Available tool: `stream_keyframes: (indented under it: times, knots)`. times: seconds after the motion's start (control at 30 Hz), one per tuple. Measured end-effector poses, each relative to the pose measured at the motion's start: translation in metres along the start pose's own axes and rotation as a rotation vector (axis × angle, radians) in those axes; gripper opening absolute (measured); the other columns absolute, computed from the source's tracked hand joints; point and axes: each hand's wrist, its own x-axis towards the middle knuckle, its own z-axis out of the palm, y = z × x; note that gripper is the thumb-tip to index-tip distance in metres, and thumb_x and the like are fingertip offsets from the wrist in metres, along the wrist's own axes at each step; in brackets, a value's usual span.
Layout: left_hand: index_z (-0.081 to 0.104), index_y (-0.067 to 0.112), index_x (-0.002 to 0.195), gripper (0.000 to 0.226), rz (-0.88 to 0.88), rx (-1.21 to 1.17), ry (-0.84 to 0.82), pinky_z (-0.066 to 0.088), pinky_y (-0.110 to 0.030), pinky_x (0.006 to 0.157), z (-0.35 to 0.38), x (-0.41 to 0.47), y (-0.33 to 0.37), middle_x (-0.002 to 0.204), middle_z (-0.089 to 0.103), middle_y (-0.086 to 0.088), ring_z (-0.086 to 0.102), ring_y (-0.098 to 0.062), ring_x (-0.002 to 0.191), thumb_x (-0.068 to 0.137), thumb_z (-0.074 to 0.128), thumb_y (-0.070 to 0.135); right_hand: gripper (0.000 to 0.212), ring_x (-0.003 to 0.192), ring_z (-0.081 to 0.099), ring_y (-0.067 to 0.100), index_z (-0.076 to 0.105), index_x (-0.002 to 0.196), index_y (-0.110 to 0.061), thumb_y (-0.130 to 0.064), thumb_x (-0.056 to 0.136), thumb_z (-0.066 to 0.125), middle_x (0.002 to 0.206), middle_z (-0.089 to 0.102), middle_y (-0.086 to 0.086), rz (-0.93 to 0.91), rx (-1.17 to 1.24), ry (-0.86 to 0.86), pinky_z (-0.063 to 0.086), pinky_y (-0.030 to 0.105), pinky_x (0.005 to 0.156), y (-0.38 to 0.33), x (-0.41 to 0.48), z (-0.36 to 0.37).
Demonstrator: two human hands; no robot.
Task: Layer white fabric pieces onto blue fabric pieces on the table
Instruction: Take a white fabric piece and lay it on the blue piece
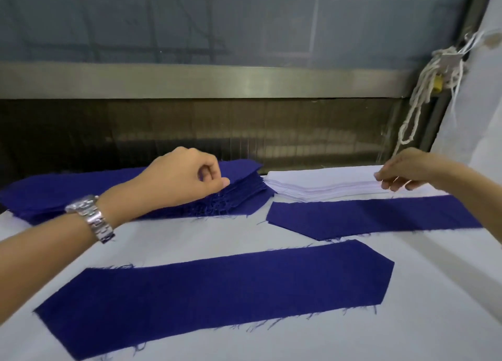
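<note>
Head view, left to right. Left hand (179,178), 1 metal watch (92,216) on the wrist, is reaching over the blue stack (49,195) at the table's (244,235) far left. Its fingers are curling in, thumb and fingertips pinching the frayed edge layers near the stack's right end.

1 near blue piece (214,292) is lying flat and single at front centre, pointed end facing right. 1 white stack (320,182) is sitting at the far right, just beside the blue stack. 1 far blue piece (372,216) is lying flat just in front of it, pointed end facing left.

Right hand (407,170) is gripping the white stack's right end, thumb over the top sheets, fingers under. White cord (423,89) is hanging at far right.

Count: 2 stacks, 2 loose blue pieces, neither carrying white yet.
</note>
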Motion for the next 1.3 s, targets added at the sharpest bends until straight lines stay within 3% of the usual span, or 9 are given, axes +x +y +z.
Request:
stream_keyframes:
  times: [0.1, 0.23, 0.37, 0.5, 0.57, 0.7, 0.83, 1.03, 1.3]
  knots:
    - [0.069, 0.033, 0.090, 0.014, 0.114, 0.072, 0.061, 0.037, -0.022, 0.058, 0.025, 0.039, 0.030, 0.081, 0.063, 0.018, 0.055, 0.001, 0.074, 0.094, 0.060, 0.043, 0.015, 0.067, 0.062, 0.020, 0.070, 0.092, 0.003, -0.011, 0.095, 0.065, 0.086, 0.072, 0.016, 0.043, 0.128, 0.139, 0.043, 0.025, 0.059, 0.015, 0.018, -0.006]
    - [0.072, 0.029, 0.101, 0.017, 0.201, 0.169, 0.126, 0.038, -0.027, 0.073, 0.059, 0.082, 0.050, 0.096, 0.065, 0.012, 0.053, -0.011, 0.096, 0.097, 0.057, 0.035, 0.014, 0.070, 0.059, 0.020, 0.068, 0.092, 0.003, -0.010, 0.094, 0.066, 0.090, 0.069, 0.017, 0.080, 0.217, 0.329, 0.045, 0.027, 0.060, 0.039, 0.046, -0.007]
    - [0.073, 0.026, 0.104, 0.024, 0.177, 0.292, 0.091, 0.038, -0.031, 0.078, 0.086, 0.108, 0.060, 0.097, 0.064, 0.006, 0.053, -0.019, 0.100, 0.099, 0.053, 0.039, 0.016, 0.091, 0.062, 0.033, 0.068, 0.093, 0.003, -0.013, 0.094, 0.065, 0.095, 0.066, 0.018, 0.114, 0.162, 0.483, 0.051, 0.041, 0.083, 0.070, 0.075, -0.007]
    - [0.074, 0.025, 0.099, 0.027, 0.116, 0.354, 0.074, 0.039, -0.032, 0.079, 0.100, 0.123, 0.063, 0.098, 0.069, 0.003, 0.055, -0.021, 0.101, 0.101, 0.047, 0.028, 0.026, 0.070, 0.052, 0.032, 0.065, 0.073, 0.000, -0.007, 0.095, 0.053, 0.082, 0.061, 0.021, 0.066, -0.069, 0.588, 0.041, 0.035, 0.070, 0.093, 0.094, -0.009]
    - [0.073, 0.024, 0.096, 0.028, 0.113, 0.367, 0.059, 0.035, -0.030, 0.075, 0.103, 0.128, 0.061, 0.096, 0.069, 0.003, 0.052, -0.018, 0.096, 0.101, 0.046, 0.023, 0.027, 0.072, 0.053, 0.034, 0.068, 0.077, -0.003, -0.008, 0.096, 0.050, 0.090, 0.065, 0.025, 0.033, -0.197, 0.611, 0.042, 0.036, 0.071, 0.100, 0.098, -0.010]
    - [0.076, 0.025, 0.103, 0.023, 0.099, 0.327, 0.025, 0.035, -0.028, 0.079, 0.107, 0.134, 0.055, 0.098, 0.073, 0.005, 0.056, -0.018, 0.101, 0.099, 0.053, 0.028, 0.028, 0.104, 0.059, 0.044, 0.075, 0.106, -0.002, -0.022, 0.100, 0.056, 0.114, 0.066, 0.026, 0.032, -0.313, 0.604, 0.049, 0.043, 0.088, 0.108, 0.107, -0.011]
    - [0.077, 0.025, 0.102, 0.021, 0.094, 0.296, 0.036, 0.037, -0.029, 0.080, 0.111, 0.135, 0.051, 0.095, 0.074, 0.006, 0.058, -0.016, 0.097, 0.097, 0.059, 0.034, 0.035, 0.105, 0.058, 0.044, 0.072, 0.113, 0.002, -0.027, 0.101, 0.056, 0.116, 0.066, 0.026, 0.057, -0.341, 0.586, 0.049, 0.043, 0.089, 0.112, 0.112, -0.010]
    - [0.077, 0.023, 0.093, 0.022, 0.070, 0.268, 0.028, 0.035, -0.028, 0.079, 0.113, 0.141, 0.052, 0.089, 0.073, 0.004, 0.059, -0.016, 0.093, 0.093, 0.064, 0.041, 0.028, 0.094, 0.061, 0.043, 0.073, 0.099, 0.006, -0.020, 0.097, 0.062, 0.103, 0.068, 0.026, 0.053, -0.284, 0.605, 0.050, 0.041, 0.081, 0.113, 0.116, -0.010]
    - [0.075, 0.020, 0.083, 0.020, 0.021, 0.206, -0.049, 0.038, -0.030, 0.078, 0.110, 0.153, 0.053, 0.081, 0.071, 0.005, 0.061, -0.014, 0.080, 0.089, 0.071, 0.039, 0.028, 0.073, 0.055, 0.038, 0.064, 0.064, 0.000, -0.006, 0.091, 0.061, 0.080, 0.061, 0.019, 0.017, -0.283, 0.607, 0.043, 0.036, 0.065, 0.111, 0.117, -0.009]
